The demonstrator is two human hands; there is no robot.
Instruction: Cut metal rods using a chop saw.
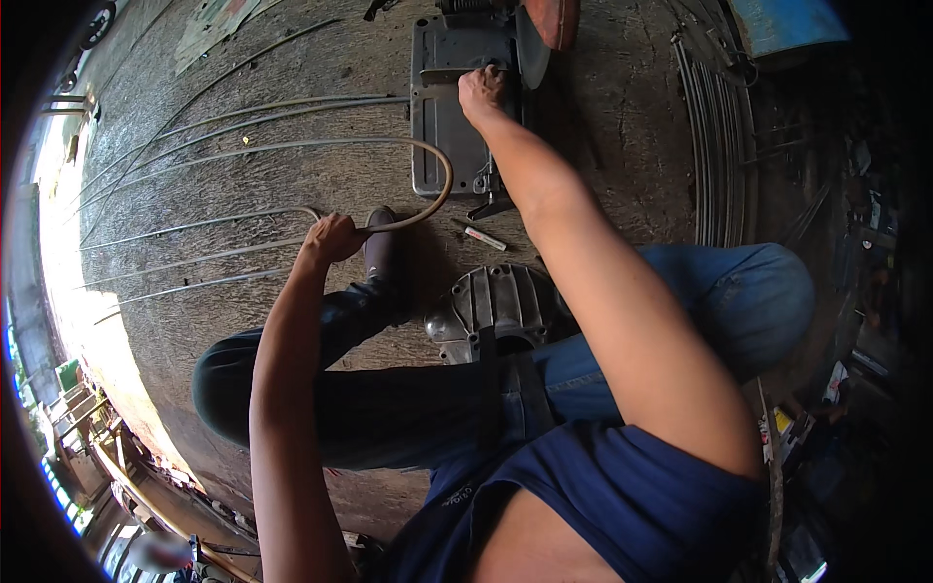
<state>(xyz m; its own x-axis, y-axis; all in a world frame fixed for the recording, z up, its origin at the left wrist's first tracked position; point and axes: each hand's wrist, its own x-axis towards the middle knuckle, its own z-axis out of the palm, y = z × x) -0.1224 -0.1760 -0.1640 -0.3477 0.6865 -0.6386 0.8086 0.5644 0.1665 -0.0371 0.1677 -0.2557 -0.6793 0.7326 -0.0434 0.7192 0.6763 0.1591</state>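
Note:
My left hand [335, 238] is closed around a long metal rod [444, 185] that curves back on itself in a U just beyond my fist. Ahead and to the right, my right hand [482, 92] has its fingers curled at the upright plate on the base of a cut-off saw [452, 146]. What those fingers hold is hidden. Beside that hand stands the saw's grey cutting disc [532, 51]. Two straighter rods [321, 101] run from the left toward the saw base, and one ends at its edge.
A marker pen [485, 238] lies near my boot [383, 257]. A ribbed metal housing [486, 306] sits between my legs. Several straight rods [714, 146] lie bundled on the right, below a blue panel [787, 27]. Other rods stretch across the rough concrete floor [282, 185] to the left.

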